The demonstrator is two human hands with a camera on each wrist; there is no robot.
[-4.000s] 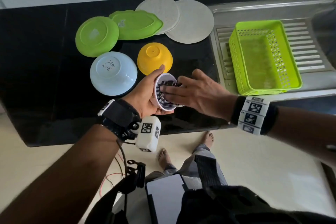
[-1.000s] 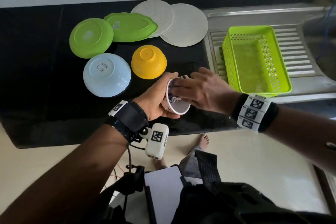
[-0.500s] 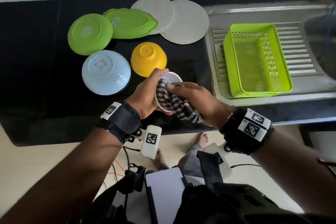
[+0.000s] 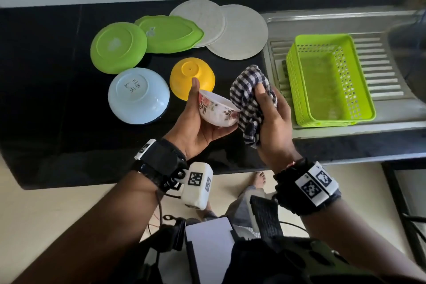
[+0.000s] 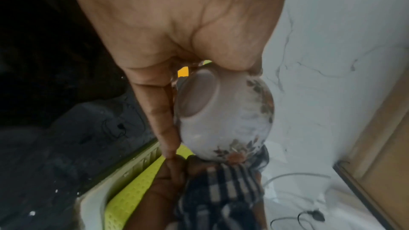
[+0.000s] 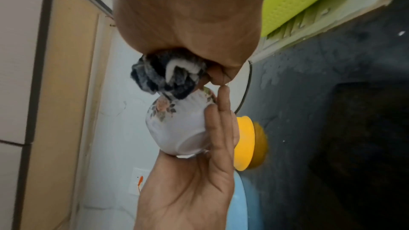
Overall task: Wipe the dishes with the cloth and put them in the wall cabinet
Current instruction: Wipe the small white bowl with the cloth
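Centrally, left hand (image 4: 196, 122) cradles the floral bowl (image 4: 216, 110); right hand (image 4: 269, 117) clenches the checked cloth (image 4: 247, 90). Risk: hard wiping could dislodge the bowl from this shallow grip.

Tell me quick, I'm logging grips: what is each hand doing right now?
Left hand: closed, holding the floral bowl.
Right hand: closed, gripping the checked cloth against the bowl's rim.
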